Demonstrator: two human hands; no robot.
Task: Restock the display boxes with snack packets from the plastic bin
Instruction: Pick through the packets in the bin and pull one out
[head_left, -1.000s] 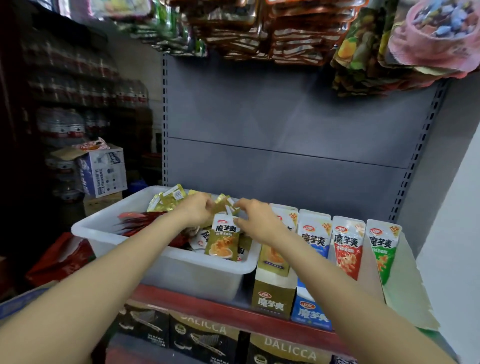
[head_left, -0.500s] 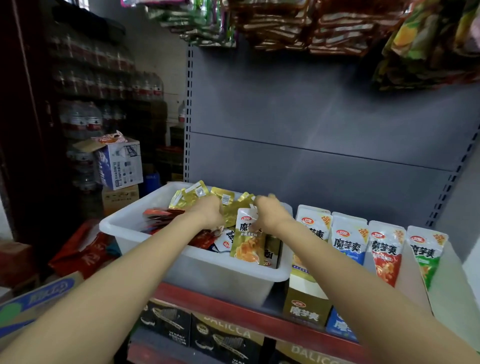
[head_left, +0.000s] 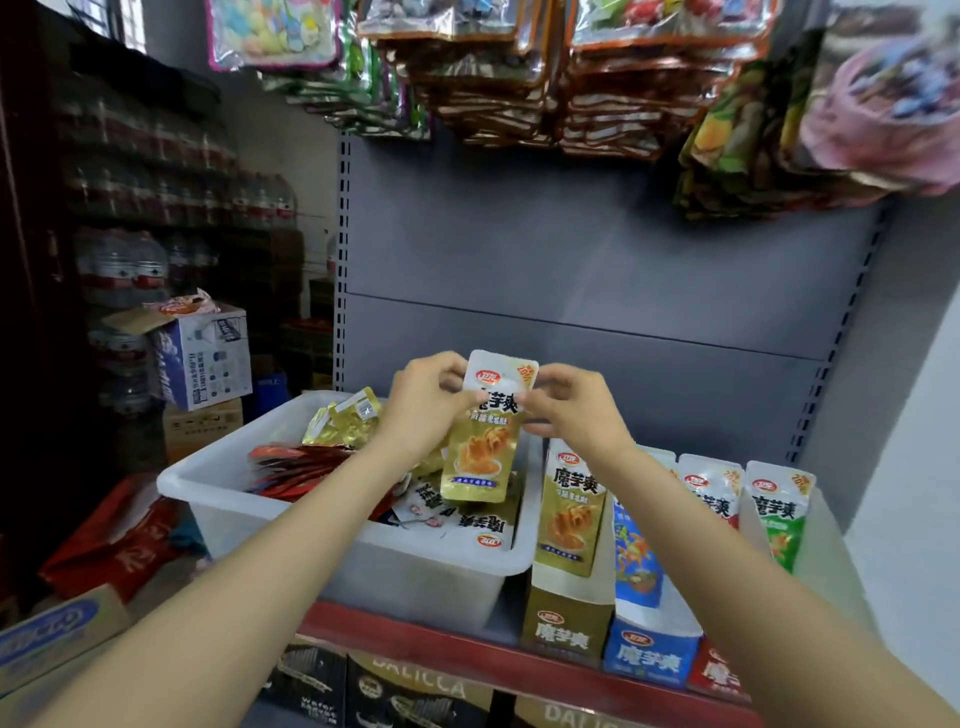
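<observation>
A gold snack packet (head_left: 480, 447) hangs upright above the white plastic bin (head_left: 332, 540). My left hand (head_left: 423, 410) pinches its upper left edge and my right hand (head_left: 574, 410) pinches its upper right edge. The bin sits on the red-edged shelf and holds several red, gold and white packets. To its right stand the display boxes: a gold one (head_left: 566, 618), a blue one (head_left: 649, 649), a red one (head_left: 719, 670) and a green-packet one (head_left: 779, 519), each with packets standing in it.
The grey back panel (head_left: 597, 270) rises behind the bin. Hanging snack bags (head_left: 519, 67) crowd the space overhead. Black Dalicca cartons (head_left: 410, 691) sit under the shelf. A cardboard box (head_left: 202, 353) and bottled water stacks (head_left: 124, 270) stand at the left.
Both hands have lifted the gold packet up out of the bin, from rim level to well above it. The camera has tilted and shifted slightly.
</observation>
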